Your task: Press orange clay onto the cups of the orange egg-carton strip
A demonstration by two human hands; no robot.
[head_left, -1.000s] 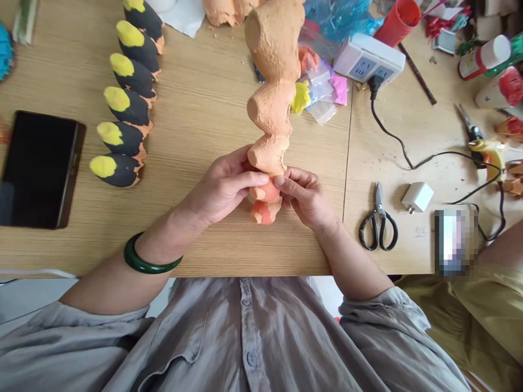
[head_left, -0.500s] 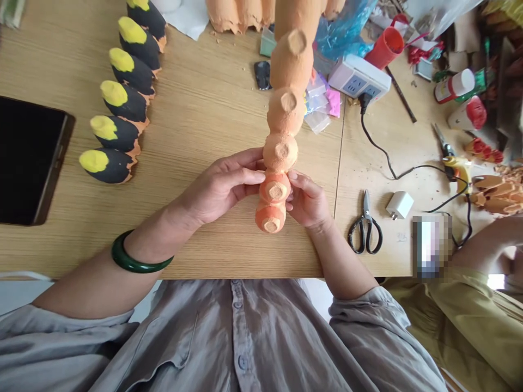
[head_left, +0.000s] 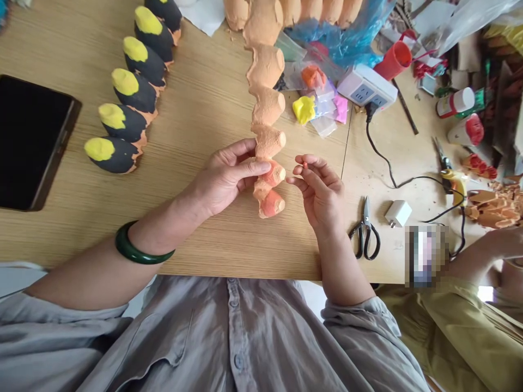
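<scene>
We see the long, pale-orange strip of moulded egg-carton cups (head_left: 267,106) held over the table (head_left: 196,114), its near end short of the front edge and its other end pointing towards the far edge. The left hand (head_left: 231,177) grips it, thumb on the second cup. The right hand (head_left: 321,188), apart from the strip, pinches a tiny orange-red, clay-like crumb (head_left: 305,165) between its fingertips.

Our first worry is that thumb: it presses on or beside the smooth orange-red coating (head_left: 273,204) of the two nearest cups, and if that is soft, a firmer squeeze could dent or smear it. The strip is held near one end only, so its long far part could sag and crease or tear a narrow neck between cups; we cannot tell whether anything props it. The crumb, barely gripped, could slip and roll off the front edge. A sideways swing of the right arm could catch the black-handled metal scissors (head_left: 365,228) lying just beside it, near that same edge.
</scene>
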